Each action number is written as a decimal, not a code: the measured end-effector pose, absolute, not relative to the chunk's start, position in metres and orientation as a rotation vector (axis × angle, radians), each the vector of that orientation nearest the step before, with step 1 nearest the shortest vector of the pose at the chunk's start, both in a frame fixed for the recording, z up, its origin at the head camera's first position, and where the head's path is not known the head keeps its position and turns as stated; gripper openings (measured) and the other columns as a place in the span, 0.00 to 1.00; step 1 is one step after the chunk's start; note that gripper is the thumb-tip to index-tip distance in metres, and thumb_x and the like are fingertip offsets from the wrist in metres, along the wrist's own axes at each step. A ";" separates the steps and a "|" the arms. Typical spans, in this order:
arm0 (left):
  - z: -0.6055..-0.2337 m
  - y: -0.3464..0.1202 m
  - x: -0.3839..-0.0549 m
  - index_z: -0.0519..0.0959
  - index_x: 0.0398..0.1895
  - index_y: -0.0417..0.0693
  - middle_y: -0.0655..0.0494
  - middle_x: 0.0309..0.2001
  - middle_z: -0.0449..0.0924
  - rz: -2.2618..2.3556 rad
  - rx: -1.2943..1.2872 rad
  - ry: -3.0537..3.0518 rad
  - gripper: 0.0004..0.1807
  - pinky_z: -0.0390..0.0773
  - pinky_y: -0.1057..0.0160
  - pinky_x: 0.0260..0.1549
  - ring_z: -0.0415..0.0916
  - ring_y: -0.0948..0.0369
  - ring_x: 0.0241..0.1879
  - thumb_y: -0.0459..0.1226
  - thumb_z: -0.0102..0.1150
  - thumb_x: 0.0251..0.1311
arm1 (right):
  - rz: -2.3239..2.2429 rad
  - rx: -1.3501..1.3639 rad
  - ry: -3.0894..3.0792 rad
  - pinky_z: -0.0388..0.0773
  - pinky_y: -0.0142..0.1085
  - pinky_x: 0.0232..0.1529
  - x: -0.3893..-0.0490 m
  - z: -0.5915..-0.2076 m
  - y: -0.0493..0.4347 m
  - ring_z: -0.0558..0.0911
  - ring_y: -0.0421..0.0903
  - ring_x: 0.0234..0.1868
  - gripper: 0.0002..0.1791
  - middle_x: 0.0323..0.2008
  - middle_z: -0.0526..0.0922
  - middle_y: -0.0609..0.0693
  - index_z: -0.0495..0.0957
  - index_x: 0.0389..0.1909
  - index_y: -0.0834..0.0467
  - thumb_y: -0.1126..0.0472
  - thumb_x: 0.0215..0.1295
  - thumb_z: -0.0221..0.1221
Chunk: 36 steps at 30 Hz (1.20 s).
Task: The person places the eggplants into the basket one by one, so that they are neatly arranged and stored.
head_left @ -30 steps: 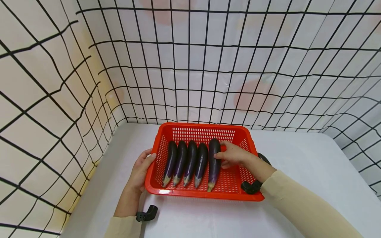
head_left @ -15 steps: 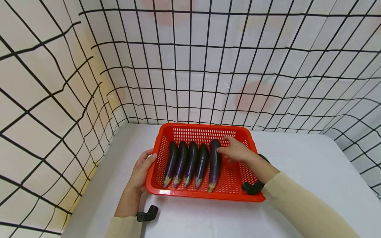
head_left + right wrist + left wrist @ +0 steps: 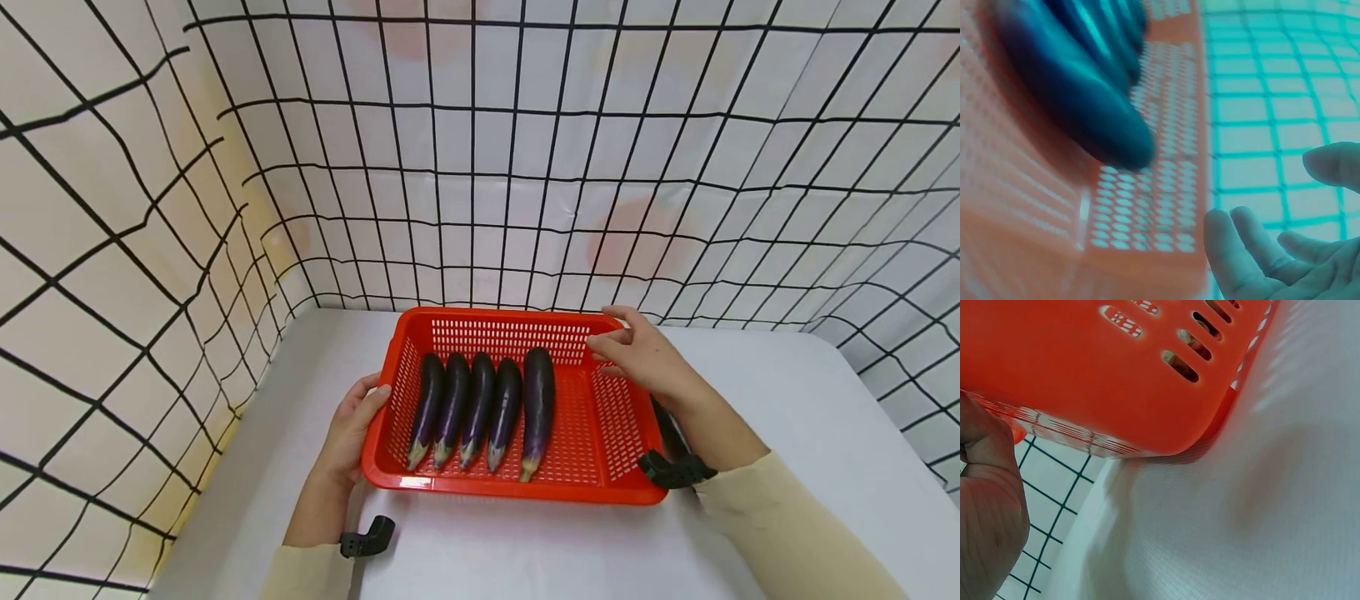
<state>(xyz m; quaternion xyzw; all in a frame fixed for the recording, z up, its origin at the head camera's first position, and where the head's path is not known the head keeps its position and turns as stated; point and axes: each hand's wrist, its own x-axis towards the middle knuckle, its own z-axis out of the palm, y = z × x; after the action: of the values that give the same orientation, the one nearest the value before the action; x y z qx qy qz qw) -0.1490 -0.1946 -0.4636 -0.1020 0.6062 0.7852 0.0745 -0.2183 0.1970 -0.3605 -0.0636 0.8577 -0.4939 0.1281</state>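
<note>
Several dark purple eggplants [image 3: 480, 408] lie side by side in a red plastic basket [image 3: 510, 492], their stem ends toward me. The rightmost eggplant [image 3: 538, 400] lies a little apart from the others. My left hand [image 3: 356, 429] grips the basket's left rim, thumb on top; in the left wrist view the hand [image 3: 988, 506] is at the left edge against the basket wall. Above the basket's right rim, my right hand [image 3: 641, 354] is raised, fingers loosely bent and holding nothing. Another eggplant [image 3: 671, 429] lies outside the basket on the right, partly hidden by my right forearm.
A white-covered table [image 3: 787, 417] extends to both sides of the basket. Black wire mesh [image 3: 480, 175] stands behind the basket and at both sides, with pale sheeting beyond it. Each wrist wears a black camera mount [image 3: 367, 537].
My right hand has let go of the rightmost eggplant and moved right and up to above the basket's right rim. The left hand stays on the rim.
</note>
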 end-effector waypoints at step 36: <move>-0.461 -0.196 -0.148 0.65 0.68 0.55 0.48 0.60 0.78 2.363 -0.269 1.850 0.23 0.86 0.52 0.50 0.85 0.54 0.53 0.49 0.53 0.75 | -1.498 0.473 2.545 0.85 0.26 0.40 -0.168 -0.476 0.316 0.83 0.33 0.41 0.47 0.69 0.70 0.71 0.52 0.79 0.61 0.38 0.72 0.56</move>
<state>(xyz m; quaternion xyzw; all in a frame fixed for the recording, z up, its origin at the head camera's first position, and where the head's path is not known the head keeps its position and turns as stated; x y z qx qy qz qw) -0.1475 -0.1959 -0.4609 -0.0892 0.6127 0.7826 0.0643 -0.1678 0.3159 -0.4759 0.1576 0.8485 -0.4995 0.0754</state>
